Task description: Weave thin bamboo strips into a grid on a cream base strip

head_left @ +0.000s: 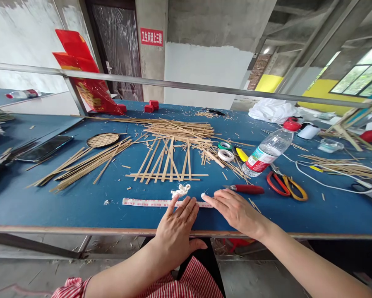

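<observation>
A: What are the hands doing?

B: Both are lying open, palms down, at the near edge of the blue desk (pixel 49 207). The left hand (pixel 176 225) is pressing its fingertips on a white tape strip (pixel 148 203) stretching away to its left. The right hand (pixel 235 211) is pinning the strip's other end, gripping nothing.

A: Which step is this?

B: Seemingly flattening the strip; next, it probably needs smoothing along its length. A crumpled white scrap (pixel 181 190) is sitting just beyond the left fingertips, with bamboo slats (pixel 167 161) farther beyond.
</observation>
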